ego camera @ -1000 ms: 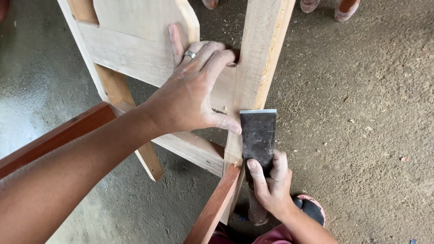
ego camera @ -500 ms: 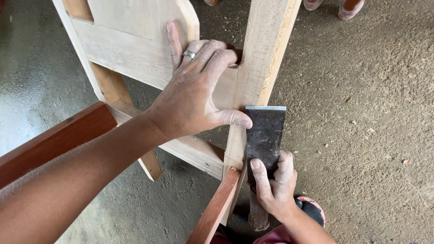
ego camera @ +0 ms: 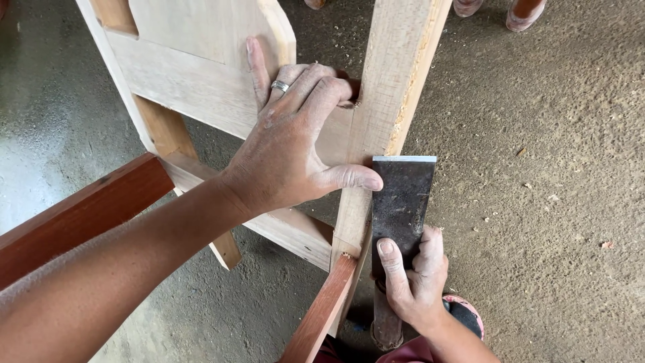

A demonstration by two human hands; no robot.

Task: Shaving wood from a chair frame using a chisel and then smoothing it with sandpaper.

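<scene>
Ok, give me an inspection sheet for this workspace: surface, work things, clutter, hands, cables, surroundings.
Surface: grey dusty concrete floor, sawdust scattered.
Work things: pale unfinished wooden frame with upright post; wide dark steel chisel blade set against the post's edge; reddish-brown wooden rails.
Clutter: small wood chips on the floor.
Hands: left hand, ring on one finger, pressed flat on the frame, thumb touching the blade; right hand gripping the chisel below the blade.
Cables: nothing seen.
Surroundings: another person's feet at the top edge.
</scene>
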